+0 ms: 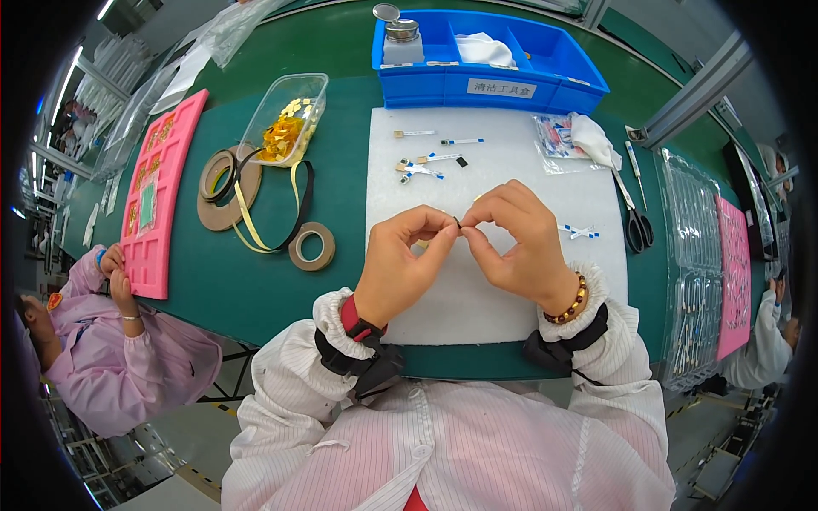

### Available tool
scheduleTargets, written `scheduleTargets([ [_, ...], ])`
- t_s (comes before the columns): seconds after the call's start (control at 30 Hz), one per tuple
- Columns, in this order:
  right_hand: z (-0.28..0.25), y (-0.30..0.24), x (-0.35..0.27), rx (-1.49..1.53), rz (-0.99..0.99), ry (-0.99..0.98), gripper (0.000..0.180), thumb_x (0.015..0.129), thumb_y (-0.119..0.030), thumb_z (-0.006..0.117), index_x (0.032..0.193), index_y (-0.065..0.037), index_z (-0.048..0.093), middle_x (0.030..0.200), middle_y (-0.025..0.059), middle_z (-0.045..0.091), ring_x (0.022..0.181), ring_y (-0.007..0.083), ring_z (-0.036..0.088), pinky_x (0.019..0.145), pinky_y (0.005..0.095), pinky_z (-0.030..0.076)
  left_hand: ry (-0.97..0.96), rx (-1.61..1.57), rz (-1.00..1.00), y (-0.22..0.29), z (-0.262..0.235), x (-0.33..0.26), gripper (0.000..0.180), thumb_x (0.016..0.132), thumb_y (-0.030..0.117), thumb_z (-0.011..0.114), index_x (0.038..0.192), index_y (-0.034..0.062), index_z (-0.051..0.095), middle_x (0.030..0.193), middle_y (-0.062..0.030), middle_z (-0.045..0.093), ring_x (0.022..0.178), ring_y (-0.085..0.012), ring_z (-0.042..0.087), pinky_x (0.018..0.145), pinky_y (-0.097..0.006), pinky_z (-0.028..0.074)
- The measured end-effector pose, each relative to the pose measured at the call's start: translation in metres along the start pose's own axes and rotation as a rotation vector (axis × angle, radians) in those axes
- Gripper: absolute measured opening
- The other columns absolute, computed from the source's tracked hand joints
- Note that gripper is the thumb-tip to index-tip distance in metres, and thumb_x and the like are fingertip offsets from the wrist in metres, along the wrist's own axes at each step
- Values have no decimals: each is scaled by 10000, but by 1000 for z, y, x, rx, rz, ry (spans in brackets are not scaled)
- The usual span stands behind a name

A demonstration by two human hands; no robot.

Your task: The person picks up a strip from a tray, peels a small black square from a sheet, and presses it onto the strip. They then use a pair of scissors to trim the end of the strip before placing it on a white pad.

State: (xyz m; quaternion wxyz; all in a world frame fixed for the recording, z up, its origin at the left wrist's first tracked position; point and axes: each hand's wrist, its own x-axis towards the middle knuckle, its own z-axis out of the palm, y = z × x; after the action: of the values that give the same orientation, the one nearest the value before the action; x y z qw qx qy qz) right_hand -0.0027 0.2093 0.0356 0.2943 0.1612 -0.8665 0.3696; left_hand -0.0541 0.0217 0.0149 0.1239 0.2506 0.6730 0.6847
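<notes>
My left hand (402,260) and my right hand (521,247) meet above the white foam mat (477,311), thumbs and forefingers pinched together. Between the fingertips is a small black piece (458,224), mostly covered, so its exact kind does not show. A pale yellowish bit peeks out beneath the left fingers. Several short white flex cables with blue ends (439,158) lie on the mat beyond my hands, some overlapping. To the right of my right hand, more white and blue flex cables (581,232) lie crossed.
A blue divided bin (503,88) holds a pump bottle and white cloth. Left are a clear tub (284,119) of gold pieces, tape rolls (313,246) and a pink tray (157,196), with a co-worker's hands at it. Right are scissors (636,226), a white cloth and clear trays (692,264).
</notes>
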Motion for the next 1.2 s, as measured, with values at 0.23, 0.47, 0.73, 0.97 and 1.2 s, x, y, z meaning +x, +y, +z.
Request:
scheduleTargets([
  [0.23, 1, 1, 1, 0, -27, -10, 156, 716, 1, 744, 822, -78, 662, 812, 48, 663, 755, 255, 597, 636, 354, 491, 16, 356, 302, 7, 1, 1, 89, 864, -49, 709, 949, -30, 690, 869, -134, 711, 745, -233, 697, 685, -298, 544],
  [0.47, 2, -1, 2, -29, -40, -16, 156, 708, 1, 734, 811, -77, 648, 797, 42, 647, 744, 253, 589, 631, 349, 488, 16, 417, 407, 4, 2, 0, 125, 832, -82, 710, 933, -17, 679, 850, -129, 679, 740, -275, 671, 624, -329, 530],
  [0.73, -2, 2, 2, 44, 5, -61, 140, 722, -6, 742, 796, -76, 647, 788, 46, 657, 760, 246, 598, 650, 347, 490, 4, 418, 363, 6, 1, 0, 105, 839, -76, 710, 918, -18, 673, 835, -121, 672, 710, -257, 660, 597, -312, 517],
  [0.97, -1, 2, 2, 47, 21, -54, 132, 723, -9, 742, 794, -77, 653, 787, 45, 660, 768, 246, 599, 661, 342, 490, 13, 391, 369, 7, 3, 0, 96, 844, -73, 713, 910, -20, 669, 815, -117, 662, 679, -238, 652, 577, -302, 508],
  [1.2, -3, 2, 1, 70, 55, -101, 126, 728, 7, 733, 806, -65, 664, 799, 54, 677, 795, 245, 612, 691, 342, 495, -4, 376, 342, 6, 1, 0, 87, 852, -71, 715, 903, -25, 661, 810, -118, 663, 665, -224, 647, 578, -298, 506],
])
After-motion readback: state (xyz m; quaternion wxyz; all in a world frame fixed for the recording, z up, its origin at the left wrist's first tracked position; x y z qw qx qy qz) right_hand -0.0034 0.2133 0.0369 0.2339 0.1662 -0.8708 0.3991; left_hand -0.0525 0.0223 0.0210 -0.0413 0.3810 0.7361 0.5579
